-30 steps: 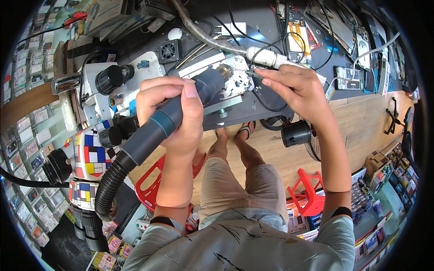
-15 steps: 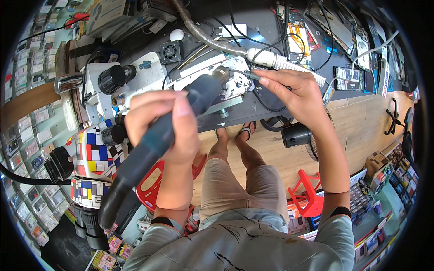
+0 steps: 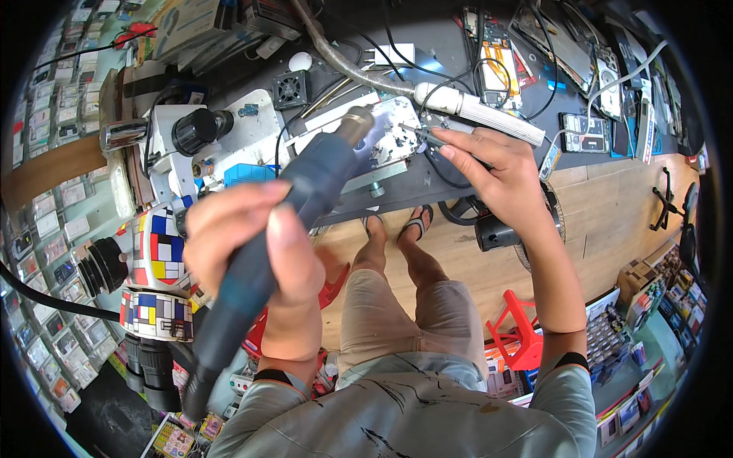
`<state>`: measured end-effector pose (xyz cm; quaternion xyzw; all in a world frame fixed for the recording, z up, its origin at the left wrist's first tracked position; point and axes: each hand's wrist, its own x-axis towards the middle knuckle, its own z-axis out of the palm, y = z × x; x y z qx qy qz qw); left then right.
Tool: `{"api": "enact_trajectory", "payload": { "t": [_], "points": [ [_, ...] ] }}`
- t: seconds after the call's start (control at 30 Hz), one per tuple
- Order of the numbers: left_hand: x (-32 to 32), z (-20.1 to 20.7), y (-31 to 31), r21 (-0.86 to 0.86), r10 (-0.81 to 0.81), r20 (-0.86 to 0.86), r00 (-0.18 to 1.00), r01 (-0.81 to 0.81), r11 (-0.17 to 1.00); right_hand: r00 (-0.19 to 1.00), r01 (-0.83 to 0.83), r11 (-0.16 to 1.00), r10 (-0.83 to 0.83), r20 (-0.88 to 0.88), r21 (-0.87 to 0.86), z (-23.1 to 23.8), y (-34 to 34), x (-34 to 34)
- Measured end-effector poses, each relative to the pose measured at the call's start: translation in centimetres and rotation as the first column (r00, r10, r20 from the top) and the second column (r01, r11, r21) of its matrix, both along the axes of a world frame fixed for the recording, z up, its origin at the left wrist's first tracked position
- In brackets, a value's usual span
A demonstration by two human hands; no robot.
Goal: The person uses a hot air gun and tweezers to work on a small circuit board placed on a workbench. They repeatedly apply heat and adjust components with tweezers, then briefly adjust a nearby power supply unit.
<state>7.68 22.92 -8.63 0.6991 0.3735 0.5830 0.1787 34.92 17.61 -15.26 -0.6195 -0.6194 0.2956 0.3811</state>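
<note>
Now, left hand: the left hand (image 3: 252, 244) is closed round the dark blue hot-air wand (image 3: 282, 229), whose metal nozzle (image 3: 357, 122) is held just above the small board on the white work plate (image 3: 385, 141).
Right hand: the right hand (image 3: 496, 172) is pinched on a thin pair of tweezers (image 3: 421, 134), the tips laid at the plate's right edge.
Work spot: plate and board are seen at the front edge of the dark bench (image 3: 427, 179), beside the microscope (image 3: 191, 141).
Risk, fingers: the right fingertips are kept near the nozzle; a drift of the wand could scorch them.
Risk, board: a held nozzle could overheat it, or parts could be blown loose.
Risk, cables: nearby black leads could be singed.
Change: compared with a second ago, the wand has been raised toward the camera, and the hose is less seen.
</note>
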Motion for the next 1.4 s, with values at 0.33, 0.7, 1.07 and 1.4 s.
{"api": "enact_trajectory", "payload": {
  "t": [0.33,0.7,1.07,1.4],
  "points": [
    [1.7,-4.8,1.5,-0.158,-0.055,0.072,0.996,0.066,0.985,0.994,-0.094,0.994,0.091,0.053,0.057,-1.1,0.9,0.7],
    [1.6,-5.8,2.0,-0.143,-0.077,0.112,0.991,0.093,0.985,0.981,-0.181,0.978,0.172,0.095,0.102,-1.6,2.2,1.7],
    [1.6,-6.0,2.3,-0.132,-0.077,0.103,0.992,0.090,0.987,0.946,-0.286,0.952,0.263,0.188,0.111,-1.5,4.2,3.3],
    [1.7,-6.0,2.2,-0.149,-0.092,0.150,0.984,0.114,0.982,0.954,-0.258,0.961,0.236,0.186,0.103,-1.9,3.8,2.8]
  ]
}}
